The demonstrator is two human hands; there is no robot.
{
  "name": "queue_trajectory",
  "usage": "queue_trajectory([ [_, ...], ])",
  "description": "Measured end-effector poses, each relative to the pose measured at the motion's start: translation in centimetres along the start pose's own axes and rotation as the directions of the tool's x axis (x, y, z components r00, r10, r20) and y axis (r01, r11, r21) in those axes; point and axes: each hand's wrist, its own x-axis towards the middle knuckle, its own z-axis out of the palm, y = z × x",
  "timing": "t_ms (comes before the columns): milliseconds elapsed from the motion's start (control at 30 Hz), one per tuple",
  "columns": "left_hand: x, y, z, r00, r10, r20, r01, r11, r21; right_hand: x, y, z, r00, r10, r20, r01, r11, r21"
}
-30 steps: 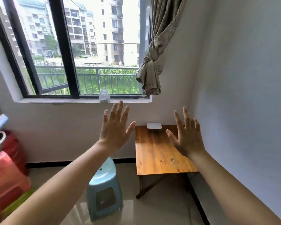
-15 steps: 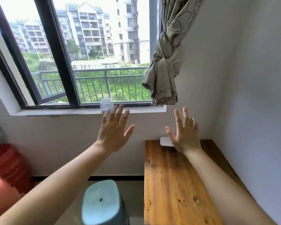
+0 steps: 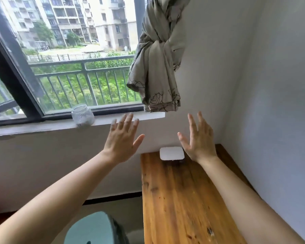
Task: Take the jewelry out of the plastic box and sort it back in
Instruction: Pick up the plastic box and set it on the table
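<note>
- The small white rounded-rectangle plastic box sits shut at the far end of the long wooden table, close to the wall.
- The right hand is raised just beside the box, fingers spread wide, holding nothing.
- The left hand is lifted off the table's left edge, fingers likewise splayed and empty.
- A clear glass jar stands on the white windowsill; a knotted grey-green curtain hangs above.

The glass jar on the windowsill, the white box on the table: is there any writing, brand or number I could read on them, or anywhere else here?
None can be read.
Glass jar: faint pale marks on its side, too blurred to read.
White plastic box: plain lid, no text visible.
Curtain: drawn flower outlines only, no words.
</note>
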Motion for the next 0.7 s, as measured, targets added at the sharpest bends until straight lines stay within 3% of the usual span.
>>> queue_trajectory([
  [200,9.4,2.4,11.9,0.969,0.208,0.134,-0.188,0.971,-0.145,3.1,6.9,4.9,0.983,0.185,0.016,-0.18,0.968,-0.173],
  [367,16.6,4.2,19.9,0.91,0.351,0.22,-0.289,0.918,-0.272,3.6,11.4,9.2,0.899,0.431,0.077,-0.388,0.866,-0.317],
  [500,20.9,5.0,22.7,0.873,0.445,0.198,-0.375,0.873,-0.31,3.9,11.7,11.2,0.832,0.548,0.092,-0.482,0.794,-0.37],
  [700,22.8,6.7,22.8,0.857,0.494,0.144,-0.423,0.836,-0.35,3.6,10.4,11.5,0.792,0.604,0.091,-0.535,0.757,-0.375],
])
